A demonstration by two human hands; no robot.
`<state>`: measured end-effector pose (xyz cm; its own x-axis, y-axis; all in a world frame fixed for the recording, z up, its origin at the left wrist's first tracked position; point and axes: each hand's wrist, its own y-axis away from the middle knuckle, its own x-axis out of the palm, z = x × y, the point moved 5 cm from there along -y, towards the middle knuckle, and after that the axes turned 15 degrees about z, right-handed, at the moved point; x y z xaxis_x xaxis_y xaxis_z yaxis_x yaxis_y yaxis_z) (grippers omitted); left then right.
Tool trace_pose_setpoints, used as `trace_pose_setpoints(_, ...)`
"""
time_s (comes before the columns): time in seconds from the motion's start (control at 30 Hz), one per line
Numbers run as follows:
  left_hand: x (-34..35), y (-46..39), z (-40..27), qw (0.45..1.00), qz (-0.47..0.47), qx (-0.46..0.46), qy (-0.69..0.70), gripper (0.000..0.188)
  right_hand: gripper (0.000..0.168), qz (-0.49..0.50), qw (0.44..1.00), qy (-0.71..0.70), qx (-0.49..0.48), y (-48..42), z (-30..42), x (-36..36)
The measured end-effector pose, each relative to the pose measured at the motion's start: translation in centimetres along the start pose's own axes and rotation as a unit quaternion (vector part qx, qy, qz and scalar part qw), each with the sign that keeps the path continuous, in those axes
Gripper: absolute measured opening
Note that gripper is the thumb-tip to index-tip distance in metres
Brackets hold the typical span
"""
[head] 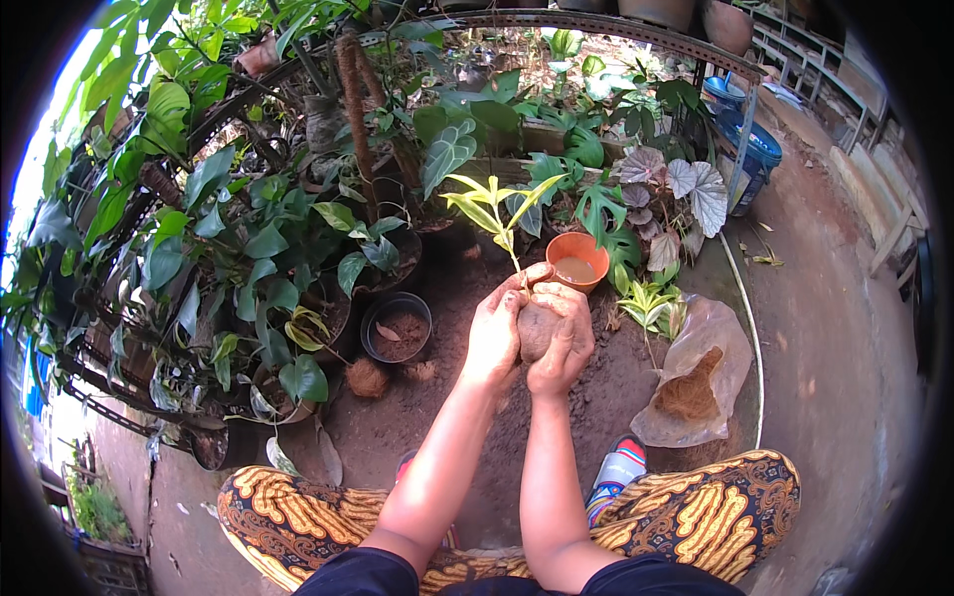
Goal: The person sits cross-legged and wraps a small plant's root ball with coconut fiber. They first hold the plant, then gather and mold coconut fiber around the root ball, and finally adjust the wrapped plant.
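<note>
My left hand (pixel 498 328) and my right hand (pixel 565 335) are cupped around a ball of wet soil (pixel 538 331), both muddy. From the top of the ball rises a yellow-green leafy cutting (pixel 501 210), upright and slightly tilted; its stem stands between my fingers. Just beyond my right hand is an orange plastic pot (pixel 577 261) with murky water. To the left of my hands stands a black plastic pot (pixel 396 328) with soil and a dry leaf. A fibre-wrapped ball (pixel 367 378) with a variegated cutting lies near it.
A clear plastic bag of brown fibre (pixel 689 387) lies at the right, beside another yellow-green cutting (pixel 647 305) and a pale hose (pixel 745 313). Dense potted plants and a metal rack (pixel 596 26) border the left and far side. Blue buckets (pixel 756 153) stand at the far right.
</note>
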<state>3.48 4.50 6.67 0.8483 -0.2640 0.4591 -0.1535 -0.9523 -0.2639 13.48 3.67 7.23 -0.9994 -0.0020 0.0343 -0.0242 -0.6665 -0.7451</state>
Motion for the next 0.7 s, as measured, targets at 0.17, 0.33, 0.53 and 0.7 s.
trace_pose_setpoints(0.17,0.0,-0.4,-0.6,0.999,0.006,0.007,0.044,0.059,0.067,-0.053,0.993,-0.104,0.011,0.9,-1.0,0.9)
trace_pose_setpoints(0.33,0.7,-0.4,-1.9,0.991,-0.003,0.050,-0.125,0.076,0.082,-0.081,0.989,-0.118,0.044,0.8,-1.4,1.2)
trace_pose_setpoints(0.53,-0.9,0.3,-1.8,0.972,-0.053,0.047,-0.225,0.063,0.058,-0.004,0.989,-0.103,0.106,1.1,-3.1,1.9)
trace_pose_setpoints(0.7,-2.0,0.3,-1.0,0.991,-0.081,0.012,-0.107,0.076,0.065,-0.027,0.962,-0.238,0.129,0.5,-2.3,2.7)
